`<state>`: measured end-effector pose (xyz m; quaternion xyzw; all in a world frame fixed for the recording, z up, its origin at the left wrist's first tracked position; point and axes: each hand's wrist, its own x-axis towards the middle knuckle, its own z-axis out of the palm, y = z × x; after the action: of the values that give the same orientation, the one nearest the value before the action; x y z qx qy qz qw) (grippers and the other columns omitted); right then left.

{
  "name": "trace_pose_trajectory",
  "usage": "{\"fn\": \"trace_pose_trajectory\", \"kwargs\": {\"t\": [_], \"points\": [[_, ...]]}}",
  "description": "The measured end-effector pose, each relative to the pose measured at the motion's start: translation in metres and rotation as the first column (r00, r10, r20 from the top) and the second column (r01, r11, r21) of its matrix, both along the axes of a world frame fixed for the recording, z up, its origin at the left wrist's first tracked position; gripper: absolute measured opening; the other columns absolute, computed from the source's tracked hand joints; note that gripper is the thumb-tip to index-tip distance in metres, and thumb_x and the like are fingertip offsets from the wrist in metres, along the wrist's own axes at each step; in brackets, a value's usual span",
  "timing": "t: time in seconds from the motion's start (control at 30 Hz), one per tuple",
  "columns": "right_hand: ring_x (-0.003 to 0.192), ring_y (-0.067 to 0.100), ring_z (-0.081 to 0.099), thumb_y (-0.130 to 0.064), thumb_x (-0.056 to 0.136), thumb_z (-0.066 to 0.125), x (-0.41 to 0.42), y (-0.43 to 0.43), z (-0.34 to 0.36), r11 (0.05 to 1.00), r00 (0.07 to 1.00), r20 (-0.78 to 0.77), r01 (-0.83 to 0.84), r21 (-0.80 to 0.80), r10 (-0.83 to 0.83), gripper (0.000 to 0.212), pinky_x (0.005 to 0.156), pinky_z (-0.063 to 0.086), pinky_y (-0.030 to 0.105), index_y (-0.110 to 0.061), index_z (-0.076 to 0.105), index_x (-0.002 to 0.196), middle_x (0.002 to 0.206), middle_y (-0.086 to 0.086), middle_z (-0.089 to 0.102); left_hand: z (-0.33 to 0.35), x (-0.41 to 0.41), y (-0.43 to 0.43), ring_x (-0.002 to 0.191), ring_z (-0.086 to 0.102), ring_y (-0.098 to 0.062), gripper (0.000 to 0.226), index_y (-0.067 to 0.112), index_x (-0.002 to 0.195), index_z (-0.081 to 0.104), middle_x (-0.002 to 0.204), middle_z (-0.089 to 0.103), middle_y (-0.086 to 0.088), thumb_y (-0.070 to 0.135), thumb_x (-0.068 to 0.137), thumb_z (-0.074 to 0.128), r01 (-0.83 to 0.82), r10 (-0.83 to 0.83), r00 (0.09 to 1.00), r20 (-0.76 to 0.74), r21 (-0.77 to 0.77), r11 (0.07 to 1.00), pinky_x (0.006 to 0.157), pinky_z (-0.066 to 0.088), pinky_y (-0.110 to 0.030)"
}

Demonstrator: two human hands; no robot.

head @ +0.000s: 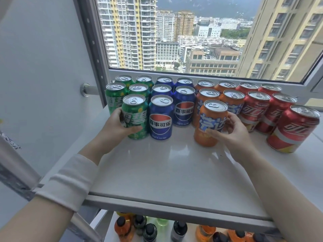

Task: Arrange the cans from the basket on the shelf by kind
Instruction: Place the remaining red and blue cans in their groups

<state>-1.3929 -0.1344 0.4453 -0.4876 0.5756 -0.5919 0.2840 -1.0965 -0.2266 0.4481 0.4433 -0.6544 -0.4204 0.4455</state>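
On the white shelf [157, 172] by the window the cans stand in columns by colour: green at the left, then blue, orange and red. My left hand [118, 126] grips the front green can [136, 117], which stands beside the front blue can [160, 117]. My right hand [230, 135] holds the front orange can [210, 123], tilted a little, ahead of the other orange cans [208, 96]. The front red can [293, 130] leans at the far right. No basket is in view.
A window frame [192, 74] runs right behind the back row of cans. A white wall [43, 67] and a metal rod [87, 89] bound the shelf on the left. Below the shelf's front edge stand several bottles [150, 231] with dark caps.
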Motion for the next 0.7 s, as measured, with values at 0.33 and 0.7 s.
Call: {"fn": "trace_pose_trajectory", "kwargs": {"t": [0.33,0.7], "points": [[0.088,-0.004,0.055,-0.004,0.064,0.081,0.004,-0.004,0.0012,0.998,0.997,-0.043,0.064,-0.004,-0.064,0.063,0.066,0.047,0.005,-0.014,0.05,0.118,0.101,-0.008,0.058,0.0001,0.0002,-0.0021,0.106,0.056,-0.014,0.064,0.005,0.127,0.044,0.121,0.058,-0.007,0.0,0.071,0.074,0.002,-0.003,1.0,0.02,0.015,1.0,0.082,0.046,-0.02],[0.11,0.017,0.055,-0.01,0.062,0.083,0.0074,-0.0024,0.0027,0.996,0.994,-0.069,0.092,0.019,-0.09,0.071,0.082,0.045,0.024,-0.012,0.047,0.123,0.119,0.006,0.058,0.0081,0.0006,-0.0038,0.1,0.057,-0.004,0.066,0.007,0.128,0.043,0.118,0.059,-0.003,0.0,0.071,0.074,0.036,-0.038,0.999,0.027,0.073,0.997,0.082,0.047,-0.021]]}}
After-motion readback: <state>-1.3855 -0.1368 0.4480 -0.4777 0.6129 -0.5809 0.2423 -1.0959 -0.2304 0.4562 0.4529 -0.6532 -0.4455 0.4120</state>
